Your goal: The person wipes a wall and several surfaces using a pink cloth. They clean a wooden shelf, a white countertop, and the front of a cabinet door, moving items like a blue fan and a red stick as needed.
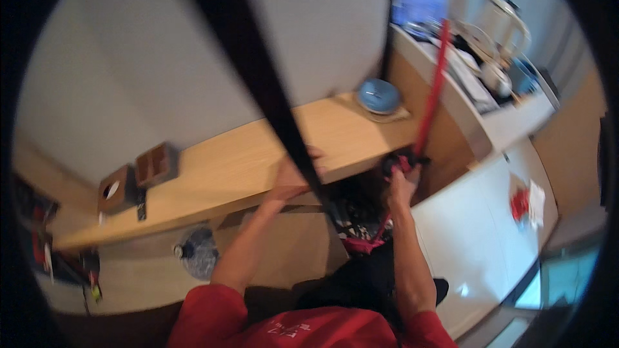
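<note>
My right hand (404, 184) is closed around a long red pole (433, 94) that carries a dark and pink fitting near the grip. Below the hand the pole runs down towards a pink head (362, 245) low by an open space under the wooden counter. My left hand (297, 171) is at the front edge of the counter (232, 164), blurred and partly hidden by a black strap (251, 67) crossing the view. Whether it holds anything cannot be told. A blue lidded bowl (379, 95) stands on a mat at the counter's right end.
Brown boxes (157, 163) and a black remote control (141, 205) lie on the counter's left part. A large clear plastic bottle (197, 252) is below it. At the right, a higher surface holds a white kettle (500, 21). Red and white items (527, 204) lie on the pale floor.
</note>
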A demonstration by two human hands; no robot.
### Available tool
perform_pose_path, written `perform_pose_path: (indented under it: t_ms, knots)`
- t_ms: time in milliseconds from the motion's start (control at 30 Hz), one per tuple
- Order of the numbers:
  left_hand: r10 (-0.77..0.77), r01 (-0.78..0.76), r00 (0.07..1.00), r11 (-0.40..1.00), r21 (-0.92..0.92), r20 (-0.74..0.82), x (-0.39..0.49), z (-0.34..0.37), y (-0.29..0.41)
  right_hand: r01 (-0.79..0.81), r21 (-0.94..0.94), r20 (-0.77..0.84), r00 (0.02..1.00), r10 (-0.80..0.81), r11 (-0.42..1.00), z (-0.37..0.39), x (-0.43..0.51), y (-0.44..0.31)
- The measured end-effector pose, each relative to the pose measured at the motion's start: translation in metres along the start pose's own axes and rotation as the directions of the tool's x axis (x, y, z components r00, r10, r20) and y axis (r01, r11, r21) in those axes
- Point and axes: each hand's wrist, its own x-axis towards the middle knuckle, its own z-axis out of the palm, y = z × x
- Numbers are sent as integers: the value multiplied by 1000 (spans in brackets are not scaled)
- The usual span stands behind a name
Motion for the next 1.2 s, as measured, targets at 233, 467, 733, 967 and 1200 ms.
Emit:
perform_pose_path:
  t_ms: [233, 467, 733, 967, 1200]
  knots:
    - [14, -1, 992, 994, 106, -127, -2, 7, 11, 27, -64, 441, 898, 4, 998, 21, -66, 33]
    - [186, -145, 920, 979, 141, -345, -11, 13, 28, 31, 42, 388, 921, -44, 999, 20, -57, 21]
    - [102, -69, 893, 994, 90, -439, -26, 17, 36, -10, 2, 434, 901, 8, 1000, 24, -69, 20]
    - [-5, 72, 811, 993, 92, -585, -74, 20, 42, 107, -21, 185, 978, -101, 994, -9, -33, -10]
    - [-24, 68, 899, 994, 87, -437, -135, 56, 69, 572, -72, 17, 820, -573, 817, -67, 9, -42]
